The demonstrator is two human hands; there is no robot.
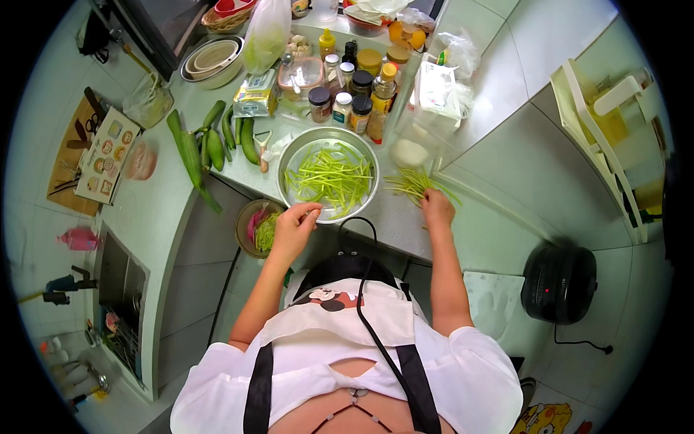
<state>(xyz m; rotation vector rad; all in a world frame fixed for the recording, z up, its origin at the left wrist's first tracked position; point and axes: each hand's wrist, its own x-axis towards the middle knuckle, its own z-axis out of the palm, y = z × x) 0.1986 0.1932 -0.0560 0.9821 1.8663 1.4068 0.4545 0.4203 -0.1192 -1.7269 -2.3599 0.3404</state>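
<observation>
A round metal bowl (280, 168) stands near the counter's front edge with a heap of thin green vegetable stems (329, 176) inside. At its near left rim is my left hand (298, 226), thumb and fingers pinched together; anything between them is too small to make out. To the right of the bowl, a loose bunch of similar stems (410, 185) lies on the counter. My right hand (438, 209) has its fingers closed on the near right end of that bunch. Below the counter edge, left of the bowl, a waste bin (241, 235) contains green scraps and something pink.
Several long green gourds and cucumbers (189, 152) lie left of the bowl, beside a peeler (264, 153). Jars and bottles (361, 84) crowd the counter behind it. Nested bowls (213, 64) stand back left. A sink (119, 278) is at far left, a black cooker (560, 284) at right.
</observation>
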